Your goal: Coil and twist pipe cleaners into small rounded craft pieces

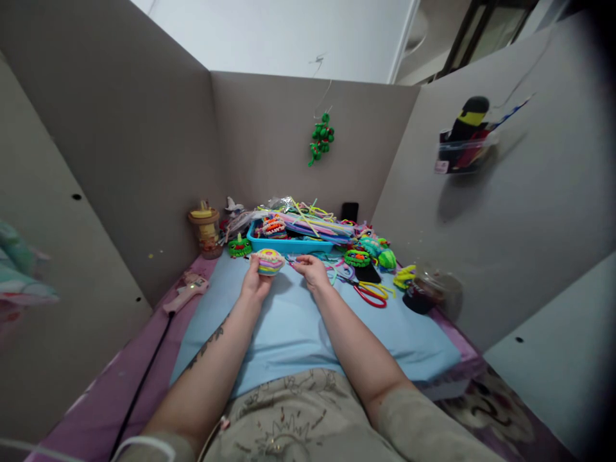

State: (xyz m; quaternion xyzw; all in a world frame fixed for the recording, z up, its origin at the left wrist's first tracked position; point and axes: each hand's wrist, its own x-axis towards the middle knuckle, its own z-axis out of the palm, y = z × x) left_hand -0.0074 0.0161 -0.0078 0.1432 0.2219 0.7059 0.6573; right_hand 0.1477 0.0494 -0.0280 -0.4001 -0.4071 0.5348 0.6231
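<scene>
My left hand (254, 280) is closed round a small round craft piece (269, 261) made of striped pastel pipe cleaners, held just above the light blue mat (289, 327). My right hand (312, 269) is beside it, fingers pinched on something thin that I cannot make out. Both forearms reach forward over the mat. Just beyond the hands stands a turquoise tray (289, 244) heaped with coloured pipe cleaners.
A pink glue gun (185, 292) with a black cord lies at the left. Red-handled scissors (370, 295), green woven pieces (373, 253), a dark jar (423, 295) and a black phone (349, 212) are at the right. A lidded cup (206, 231) stands back left. Grey partition walls enclose the desk.
</scene>
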